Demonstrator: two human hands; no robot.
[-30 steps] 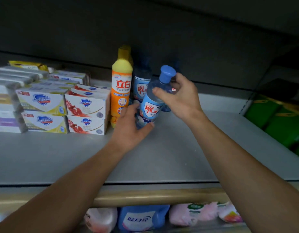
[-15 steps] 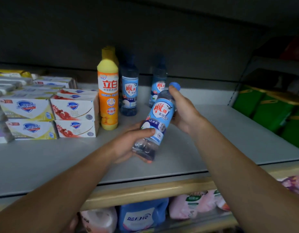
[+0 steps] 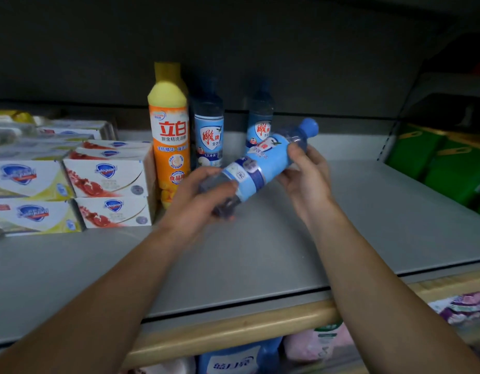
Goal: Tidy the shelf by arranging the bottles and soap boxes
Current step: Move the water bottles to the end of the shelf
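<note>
Holding a blue bottle (image 3: 263, 163) tilted above the shelf (image 3: 260, 252), cap up-right: left hand (image 3: 204, 198) has fingers curled round its base, right hand (image 3: 306, 179) grips near the neck. Far left of it stand an orange bottle (image 3: 170, 136) and two more blue bottles (image 3: 208, 130), upright. Soap boxes (image 3: 109, 182) are stacked just left of the orange bottle.

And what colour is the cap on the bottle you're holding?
Blue cap, seen from the head camera.
</note>
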